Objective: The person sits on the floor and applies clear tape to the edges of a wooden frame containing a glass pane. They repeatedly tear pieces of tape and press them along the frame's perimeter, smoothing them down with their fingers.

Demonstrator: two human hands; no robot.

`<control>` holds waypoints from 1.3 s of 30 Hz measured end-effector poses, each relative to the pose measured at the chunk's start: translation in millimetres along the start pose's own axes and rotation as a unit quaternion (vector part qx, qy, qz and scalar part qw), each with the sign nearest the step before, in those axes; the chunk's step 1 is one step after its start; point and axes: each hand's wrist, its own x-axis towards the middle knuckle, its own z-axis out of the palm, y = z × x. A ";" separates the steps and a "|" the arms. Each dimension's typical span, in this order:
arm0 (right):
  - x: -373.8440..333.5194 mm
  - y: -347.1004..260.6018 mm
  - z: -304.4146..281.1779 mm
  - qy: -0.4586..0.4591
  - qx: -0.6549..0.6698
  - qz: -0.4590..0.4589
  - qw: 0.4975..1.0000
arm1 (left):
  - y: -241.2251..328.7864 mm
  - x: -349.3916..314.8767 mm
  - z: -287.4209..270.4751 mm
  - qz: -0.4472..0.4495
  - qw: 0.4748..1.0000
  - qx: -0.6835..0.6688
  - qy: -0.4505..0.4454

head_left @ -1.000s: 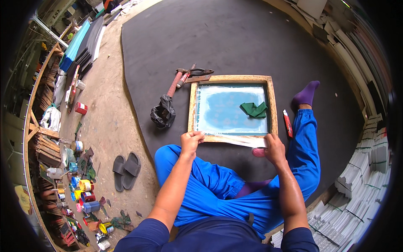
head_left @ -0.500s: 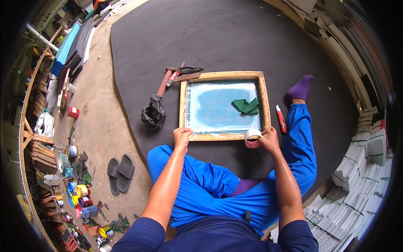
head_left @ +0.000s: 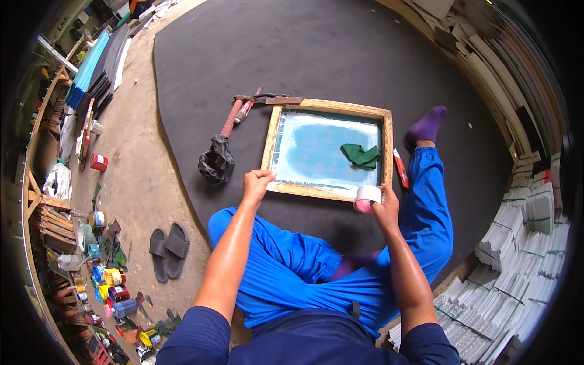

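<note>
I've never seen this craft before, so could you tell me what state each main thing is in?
Left hand: pinched, at the frame's near left corner
Right hand: closed on the tape
Tape: held, at the frame's near right corner
Frame: mesh stretched across it
Cloth: rumpled, lying on the mesh
Bag: crumpled
Slippers: unworn, side by side

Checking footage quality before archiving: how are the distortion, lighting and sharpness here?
Head view: stacked boards at upper right curve with fisheye distortion, corners go black; shadows on the dark mat look soft; wooden frame and tape roll look fairly sharp.
</note>
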 end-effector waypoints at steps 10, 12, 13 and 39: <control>26.0 -25.7 -59.3 -0.149 -0.019 -0.218 0.964 | 28.2 2.3 -40.2 -0.019 0.990 -0.105 -0.095; 33.2 -44.3 -79.0 -0.167 -0.176 -0.302 0.922 | 36.0 0.8 -52.8 -0.014 0.993 -0.092 -0.075; 33.2 -35.7 -82.6 -0.184 -0.185 -0.285 0.922 | 35.1 2.8 -55.1 -0.013 0.993 -0.084 -0.078; 29.2 22.2 -111.6 -0.224 -0.179 -0.106 0.952 | -40.5 -14.1 -18.8 -0.051 0.988 0.121 -0.082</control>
